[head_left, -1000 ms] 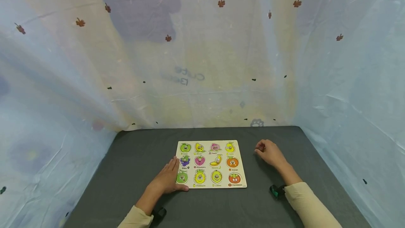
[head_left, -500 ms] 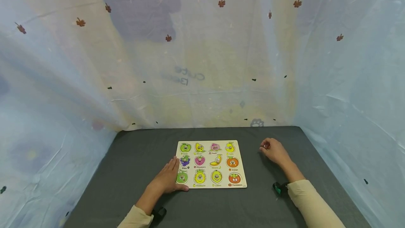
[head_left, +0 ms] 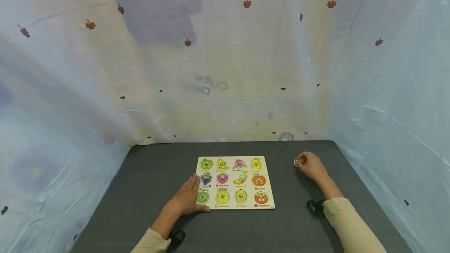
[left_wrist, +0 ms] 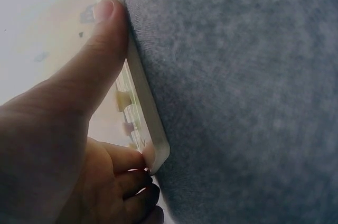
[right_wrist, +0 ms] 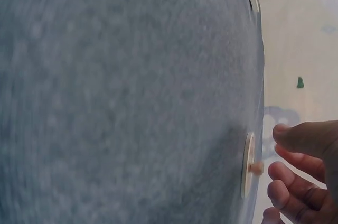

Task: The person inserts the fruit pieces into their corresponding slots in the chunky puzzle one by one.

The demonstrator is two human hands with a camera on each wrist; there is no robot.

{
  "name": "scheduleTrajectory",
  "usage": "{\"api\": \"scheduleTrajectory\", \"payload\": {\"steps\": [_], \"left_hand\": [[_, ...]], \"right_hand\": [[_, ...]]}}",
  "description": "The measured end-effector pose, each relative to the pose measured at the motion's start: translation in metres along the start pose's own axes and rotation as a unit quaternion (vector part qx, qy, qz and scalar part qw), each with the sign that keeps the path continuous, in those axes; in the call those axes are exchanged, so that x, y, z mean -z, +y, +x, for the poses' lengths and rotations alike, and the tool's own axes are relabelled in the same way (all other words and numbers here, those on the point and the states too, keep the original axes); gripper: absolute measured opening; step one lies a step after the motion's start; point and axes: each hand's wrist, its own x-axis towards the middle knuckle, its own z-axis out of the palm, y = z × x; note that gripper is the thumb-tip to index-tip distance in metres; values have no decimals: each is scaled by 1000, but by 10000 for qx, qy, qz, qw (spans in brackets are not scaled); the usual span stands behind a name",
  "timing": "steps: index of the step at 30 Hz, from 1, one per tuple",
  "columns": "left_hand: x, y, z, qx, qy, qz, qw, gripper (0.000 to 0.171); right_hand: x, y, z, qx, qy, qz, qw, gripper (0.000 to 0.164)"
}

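Observation:
A wooden fruit knob puzzle board (head_left: 250, 192) lies flat on the dark grey table. My left hand (head_left: 188, 196) rests at its lower left corner, fingers along the left side and thumb along the front edge; the left wrist view shows the thumb (left_wrist: 103, 39) against the board's edge. Right of the board, my right hand (head_left: 311, 167) hovers low over the table with loosely bent fingers. Just by its fingertips a small pale-rimmed puzzle piece (right_wrist: 247, 152) lies on the table, knob up. The fingers are apart from the knob. What the piece depicts is hidden.
Grey cloth (head_left: 158, 179) covers the table. A pale patterned curtain (head_left: 225, 116) rises behind its far edge and along both sides. Fruit pictures with knobs (left_wrist: 123, 101) stand up from the board. Dark wrist straps (head_left: 314, 206) sit below both hands.
My right hand has shifted to the right, away from the board, and a pale-rimmed piece now shows at its fingertips. My left hand and the board have stayed put.

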Motion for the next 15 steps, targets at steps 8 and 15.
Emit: {"api": "scheduleTrajectory", "payload": {"steps": [8,15], "left_hand": [[2,1,-1,18,25,-32,10000,131],[4,4,-4,12,34,-53,10000,131]], "right_hand": [[4,10,1,-166,18,-6,9999,16],[5,16,1,-227,-20,7,9997,16]]}}
